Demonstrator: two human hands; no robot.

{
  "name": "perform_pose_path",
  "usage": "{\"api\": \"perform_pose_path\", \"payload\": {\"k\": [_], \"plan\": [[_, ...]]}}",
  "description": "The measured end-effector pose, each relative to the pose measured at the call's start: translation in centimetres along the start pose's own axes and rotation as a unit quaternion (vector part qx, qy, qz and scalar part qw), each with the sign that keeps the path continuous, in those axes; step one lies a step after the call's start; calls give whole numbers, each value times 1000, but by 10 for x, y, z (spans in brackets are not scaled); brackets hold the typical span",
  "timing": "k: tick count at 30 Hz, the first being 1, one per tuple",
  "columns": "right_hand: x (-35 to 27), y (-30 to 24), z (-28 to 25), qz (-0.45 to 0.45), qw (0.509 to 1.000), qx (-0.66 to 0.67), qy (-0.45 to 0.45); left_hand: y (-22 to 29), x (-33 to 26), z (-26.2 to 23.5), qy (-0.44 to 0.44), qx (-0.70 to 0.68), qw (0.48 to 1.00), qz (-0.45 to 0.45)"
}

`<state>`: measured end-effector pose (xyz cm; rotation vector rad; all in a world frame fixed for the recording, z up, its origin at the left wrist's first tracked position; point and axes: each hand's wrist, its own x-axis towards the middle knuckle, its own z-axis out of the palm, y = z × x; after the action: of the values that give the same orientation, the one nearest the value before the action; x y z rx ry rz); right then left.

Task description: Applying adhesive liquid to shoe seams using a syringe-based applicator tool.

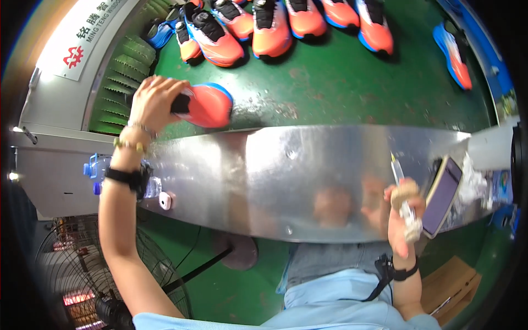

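Note:
At the belt's near left, my left hand [155,103] is closed around the dark collar of an orange-red running shoe [209,105] with a blue sole edge. The shoe's toe points right. Over the right part of the metal ledge [275,176], my right hand [397,228] grips a slim clear syringe [396,169] with a yellow tip that points up and away. A tan, ring-like piece [405,192] surrounds the fingers or the syringe; I cannot tell which. Below it, a whitish part [410,223] lies against the palm.
Several matching shoes [272,30] stand along the green belt's [330,91] far side, and one shoe [455,55] lies far right. A phone [443,195] and crumpled white tissue [472,179] lie right on the ledge. Bottles [102,168] and a fan [113,286] are left.

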<state>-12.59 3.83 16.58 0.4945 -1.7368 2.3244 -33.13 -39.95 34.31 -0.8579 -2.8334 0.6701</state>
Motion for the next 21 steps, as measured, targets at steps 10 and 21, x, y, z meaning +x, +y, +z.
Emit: {"api": "perform_pose_path", "payload": {"k": [10,21], "plan": [[18,18,-4,22,981,-171,-87,-210,56,206,-51,394,917,-38],[10,12,6,96,995,-34,18,-49,112,150,299,-219,912,-178]]}}
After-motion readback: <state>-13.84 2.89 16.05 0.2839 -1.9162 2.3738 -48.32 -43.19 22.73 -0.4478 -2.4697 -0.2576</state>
